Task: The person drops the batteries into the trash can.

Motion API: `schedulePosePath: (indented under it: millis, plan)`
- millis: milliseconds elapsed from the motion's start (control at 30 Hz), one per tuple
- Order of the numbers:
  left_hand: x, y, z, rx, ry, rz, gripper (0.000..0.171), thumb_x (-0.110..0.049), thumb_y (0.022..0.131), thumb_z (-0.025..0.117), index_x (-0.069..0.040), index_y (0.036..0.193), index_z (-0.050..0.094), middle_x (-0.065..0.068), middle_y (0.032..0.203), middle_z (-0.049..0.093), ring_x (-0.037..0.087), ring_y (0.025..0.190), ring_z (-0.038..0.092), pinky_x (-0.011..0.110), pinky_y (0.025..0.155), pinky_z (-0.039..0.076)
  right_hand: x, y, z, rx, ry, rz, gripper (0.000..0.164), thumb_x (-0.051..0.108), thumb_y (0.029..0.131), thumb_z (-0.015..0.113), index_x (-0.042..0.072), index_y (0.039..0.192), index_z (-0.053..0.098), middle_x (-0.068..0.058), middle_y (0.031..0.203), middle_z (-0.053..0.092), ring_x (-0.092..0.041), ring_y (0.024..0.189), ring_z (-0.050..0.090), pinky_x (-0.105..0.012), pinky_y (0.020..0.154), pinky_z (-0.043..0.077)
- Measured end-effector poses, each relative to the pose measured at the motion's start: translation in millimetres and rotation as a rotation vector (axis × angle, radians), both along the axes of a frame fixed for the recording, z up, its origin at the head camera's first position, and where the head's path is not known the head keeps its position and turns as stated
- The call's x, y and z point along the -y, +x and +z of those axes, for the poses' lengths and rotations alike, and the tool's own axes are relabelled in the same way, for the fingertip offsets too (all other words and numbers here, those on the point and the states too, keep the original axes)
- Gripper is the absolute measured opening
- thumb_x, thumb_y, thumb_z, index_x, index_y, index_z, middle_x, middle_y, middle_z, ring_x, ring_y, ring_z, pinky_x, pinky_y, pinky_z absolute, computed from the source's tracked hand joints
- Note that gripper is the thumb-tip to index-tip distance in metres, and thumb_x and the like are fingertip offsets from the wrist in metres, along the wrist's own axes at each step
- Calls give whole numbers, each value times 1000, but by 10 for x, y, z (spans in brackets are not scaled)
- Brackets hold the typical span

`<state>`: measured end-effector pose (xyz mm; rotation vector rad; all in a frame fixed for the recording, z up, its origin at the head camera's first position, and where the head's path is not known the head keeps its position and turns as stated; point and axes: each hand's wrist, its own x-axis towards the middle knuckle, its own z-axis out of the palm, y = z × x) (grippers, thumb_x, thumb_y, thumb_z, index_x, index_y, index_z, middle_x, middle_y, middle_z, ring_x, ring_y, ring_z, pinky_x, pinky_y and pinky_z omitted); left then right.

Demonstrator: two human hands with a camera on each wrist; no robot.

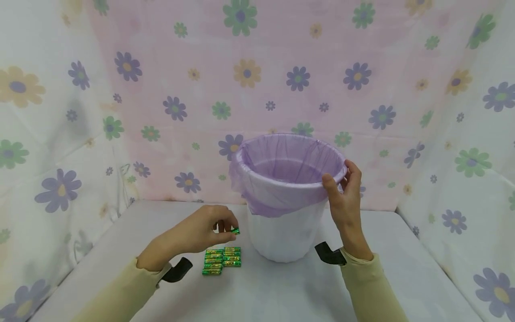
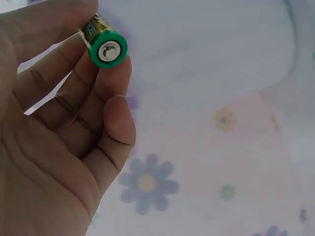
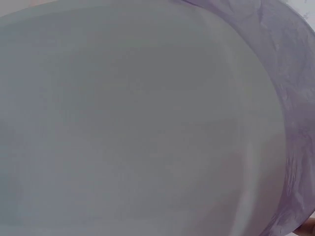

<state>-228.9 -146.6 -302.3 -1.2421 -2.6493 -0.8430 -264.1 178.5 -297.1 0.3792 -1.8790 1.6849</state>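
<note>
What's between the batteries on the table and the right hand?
The white bin with a purple liner, held by the right hand, stands between that hand and the batteries; the head view shows this.

the left hand (image 1: 197, 230) pinches, while the right hand (image 1: 347, 205) grips higher up.

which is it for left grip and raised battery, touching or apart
Touching: the left wrist view shows the left grip pinching the battery by its casing, no gap showing.

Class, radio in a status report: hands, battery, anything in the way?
Left hand pinches a battery beside the bin. Right hand grips the bin's rim. No obstacle seen between battery and bin.
</note>
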Motion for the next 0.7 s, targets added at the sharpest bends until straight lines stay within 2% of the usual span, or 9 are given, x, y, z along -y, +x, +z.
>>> schedulePosePath:
  millis: [200,367,533,700]
  plan:
    - [-99,-16,437,-89,34,-61,11,-18,81,68,-19,90,61,-13,80,55,4,69,52,27,64,46,-5,-2,-3,-5,3,-4,67,30,84,57,20,139,20,-7,134,32,-23,118,38,-43,93,35]
    - [-223,-51,742,-164,89,-111,9,-16,81,68,-16,89,63,-12,78,57,5,68,52,27,62,45,-10,10,-15,-19,2,-8,65,29,85,57,22,139,21,-7,134,33,-21,115,40,-41,92,37]
    - [-342,-103,977,-188,108,-111,10,-16,81,68,-15,89,64,-10,75,58,5,67,53,25,62,45,-25,21,-38,-13,5,-15,63,30,86,56,24,138,22,-6,134,33,-21,115,40,-42,92,37]
    - [-480,-211,1137,-165,100,-80,10,-18,81,67,-15,90,63,-8,75,58,7,68,53,25,64,45,-20,11,-45,-18,-1,0,62,29,86,56,23,139,23,-6,135,32,-26,117,39,-43,91,37]
